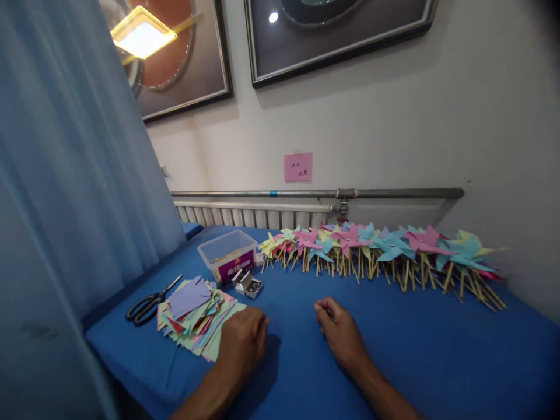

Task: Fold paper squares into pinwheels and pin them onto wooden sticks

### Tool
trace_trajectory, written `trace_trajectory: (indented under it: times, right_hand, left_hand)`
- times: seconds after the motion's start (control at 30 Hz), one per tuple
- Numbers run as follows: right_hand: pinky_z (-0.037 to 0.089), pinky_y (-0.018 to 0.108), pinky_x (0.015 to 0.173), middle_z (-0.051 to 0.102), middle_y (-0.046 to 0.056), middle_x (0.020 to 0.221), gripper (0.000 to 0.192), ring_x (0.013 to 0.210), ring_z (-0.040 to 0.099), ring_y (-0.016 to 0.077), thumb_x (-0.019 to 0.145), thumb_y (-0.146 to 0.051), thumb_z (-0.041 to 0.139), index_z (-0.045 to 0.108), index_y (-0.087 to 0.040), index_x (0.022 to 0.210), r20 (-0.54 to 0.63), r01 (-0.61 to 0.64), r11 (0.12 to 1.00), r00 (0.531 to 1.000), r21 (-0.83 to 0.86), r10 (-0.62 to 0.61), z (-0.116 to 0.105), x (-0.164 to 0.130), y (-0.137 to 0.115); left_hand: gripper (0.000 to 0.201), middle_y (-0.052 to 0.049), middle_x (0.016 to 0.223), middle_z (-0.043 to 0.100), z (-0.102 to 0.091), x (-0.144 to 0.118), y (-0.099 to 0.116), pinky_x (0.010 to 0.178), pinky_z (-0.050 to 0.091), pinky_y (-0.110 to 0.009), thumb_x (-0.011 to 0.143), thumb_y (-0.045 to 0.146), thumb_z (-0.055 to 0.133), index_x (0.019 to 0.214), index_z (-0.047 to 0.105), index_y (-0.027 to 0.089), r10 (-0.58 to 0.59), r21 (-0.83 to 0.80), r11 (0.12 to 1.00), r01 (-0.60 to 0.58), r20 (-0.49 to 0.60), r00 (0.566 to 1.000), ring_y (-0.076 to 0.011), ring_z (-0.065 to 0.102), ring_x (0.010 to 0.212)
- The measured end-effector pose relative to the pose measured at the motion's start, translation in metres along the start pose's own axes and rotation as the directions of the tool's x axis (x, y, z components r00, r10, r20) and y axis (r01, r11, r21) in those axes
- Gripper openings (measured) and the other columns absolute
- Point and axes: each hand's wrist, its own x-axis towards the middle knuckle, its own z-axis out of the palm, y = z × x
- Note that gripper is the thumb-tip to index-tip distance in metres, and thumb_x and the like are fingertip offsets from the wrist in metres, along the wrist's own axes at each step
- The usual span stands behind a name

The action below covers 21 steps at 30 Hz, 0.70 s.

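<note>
Paper [190,298] lies stacked near the desk's [297,367] left edge, by the left hand [245,337]. That one (palm hidden) and the right hand [343,333] curl closed, seemingly empty. Lifting pieces singly would spare creases. It looks thin, matte; pointed, slim-stemmed pinwheels [350,238] line the far edge.
</note>
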Motion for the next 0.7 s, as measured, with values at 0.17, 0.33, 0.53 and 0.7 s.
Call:
trace_trajectory:
  times: [0.17,0.33,0.53,0.7]
  right_hand:
    - [0.040,0.026,0.051,0.054,-0.003,0.066,0.029,0.055,0.049,0.0148,0.085,-0.051,0.053,0.059,-0.023,0.082,-0.004,-0.021,1.000,1.000,0.016,0.021,0.001,-0.001,-0.001]
    - [0.040,0.027,0.053,0.054,-0.002,0.065,0.028,0.055,0.049,0.0151,0.085,-0.050,0.054,0.059,-0.023,0.081,-0.007,0.007,1.000,1.000,0.018,-0.007,0.001,-0.001,-0.001]
    - [0.042,0.027,0.055,0.055,-0.003,0.066,0.030,0.057,0.051,0.0153,0.086,-0.052,0.053,0.059,-0.023,0.083,0.002,-0.019,1.000,1.000,-0.001,0.019,-0.001,-0.001,-0.003]
    - [0.041,0.026,0.054,0.054,-0.003,0.066,0.030,0.056,0.050,0.0146,0.088,-0.052,0.051,0.059,-0.023,0.083,0.017,0.006,1.000,1.000,-0.013,-0.006,-0.001,-0.001,0.000]
  left_hand:
    - [0.035,-0.010,0.094,0.074,-0.032,-0.031,-0.085,0.084,0.047,-0.034,0.100,0.035,0.039,0.094,0.071,0.021,-0.126,0.184,0.965,0.189,-0.310,0.943,-0.0233,0.067,0.088]
    - [0.035,-0.013,0.127,0.069,-0.057,-0.023,-0.127,0.096,0.044,-0.042,0.096,0.034,0.048,0.118,0.068,0.017,-0.191,0.448,0.845,0.292,-0.259,0.947,-0.0301,0.061,0.113]
    - [0.034,-0.012,0.115,0.073,-0.056,-0.015,-0.130,0.092,0.041,-0.042,0.098,0.022,0.041,0.103,0.074,0.019,-0.171,0.575,0.793,0.201,-0.106,0.980,-0.0292,0.063,0.107]
    - [0.035,-0.014,0.113,0.073,-0.054,-0.015,-0.132,0.090,0.040,-0.043,0.099,0.026,0.041,0.102,0.075,0.016,-0.135,0.600,0.773,0.205,-0.160,0.978,-0.0309,0.063,0.105]
